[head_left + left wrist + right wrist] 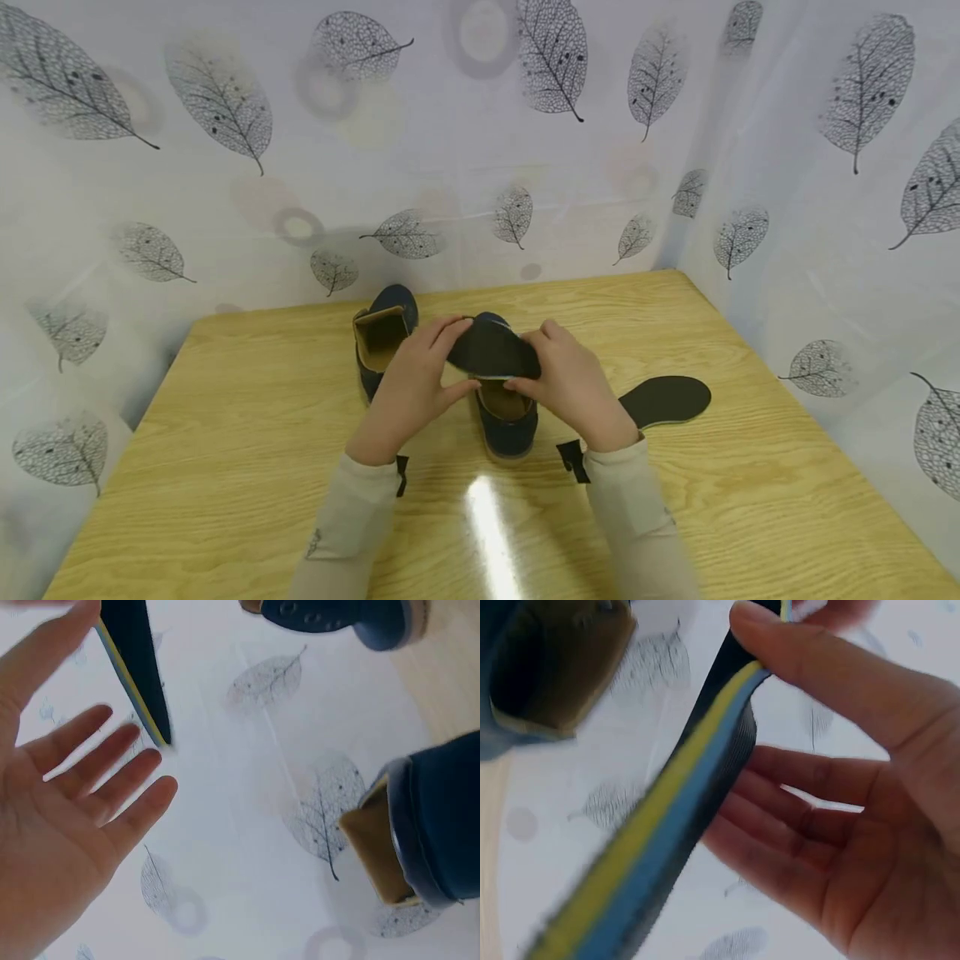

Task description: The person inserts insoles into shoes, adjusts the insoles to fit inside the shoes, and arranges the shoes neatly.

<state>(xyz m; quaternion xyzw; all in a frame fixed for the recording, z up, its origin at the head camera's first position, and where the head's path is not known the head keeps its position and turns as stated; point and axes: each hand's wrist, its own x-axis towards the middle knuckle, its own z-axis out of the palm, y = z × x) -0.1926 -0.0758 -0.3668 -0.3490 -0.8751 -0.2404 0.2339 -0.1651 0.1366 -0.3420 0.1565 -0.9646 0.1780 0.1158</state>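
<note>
In the head view, both hands raise a dark insole [495, 350] over a dark blue shoe [510, 435], its surface bowed. My left hand [414, 382] grips the insole's left end, fingers above and thumb below. The right hand [573, 385] pinches the opposite end. The right wrist view shows the insole's layered yellow and blue edge [679, 791] between that hand's thumb and fingers. From the left wrist, the insole [135, 667] appears edge-on beside the thumb, with the left hand's [67, 802] other fingers spread. Part of the shoe is hidden behind the insole.
A second dark blue shoe [381, 337], tan inside, stands behind the left hand. Another dark insole [669, 398] lies flat on the wooden table [247, 433], right of the right wrist. Leaf-print sheeting [465, 158] surrounds the table at the back and sides.
</note>
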